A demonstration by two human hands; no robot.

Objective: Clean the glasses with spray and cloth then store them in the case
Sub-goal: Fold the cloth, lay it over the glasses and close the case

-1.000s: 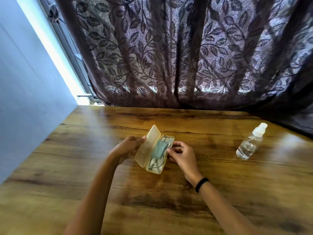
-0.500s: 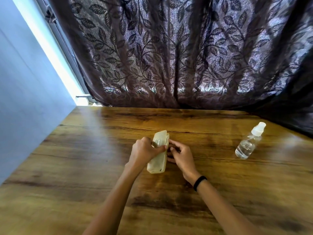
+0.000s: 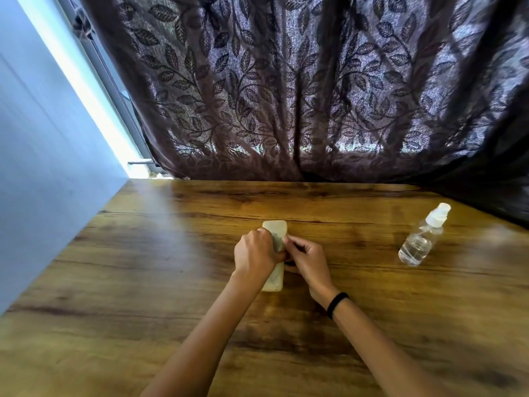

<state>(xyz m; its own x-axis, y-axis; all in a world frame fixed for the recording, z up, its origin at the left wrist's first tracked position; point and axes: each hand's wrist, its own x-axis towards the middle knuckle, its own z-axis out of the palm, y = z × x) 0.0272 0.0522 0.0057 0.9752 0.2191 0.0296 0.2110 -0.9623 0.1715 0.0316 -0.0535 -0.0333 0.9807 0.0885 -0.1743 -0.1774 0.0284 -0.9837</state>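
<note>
The fingers (image 3: 269, 239) of the left hand (image 3: 254, 253) are curling over the case (image 3: 275, 229) and gripping it from above. The fingers (image 3: 294, 242) of the right hand (image 3: 307, 259) are closing on its right edge, pinching there. The case is lying shut on the bench (image 3: 143, 282), its long side pointing away from the person. The glasses and cloth are not showing. The spray (image 3: 420, 239) is standing upright, well apart to the right.

The left hand (image 3: 255, 255) covers the middle of the closed, pale yellow plastic glasses case (image 3: 275, 229) (contents unseen); both forearms run off the bottom edge.
</note>
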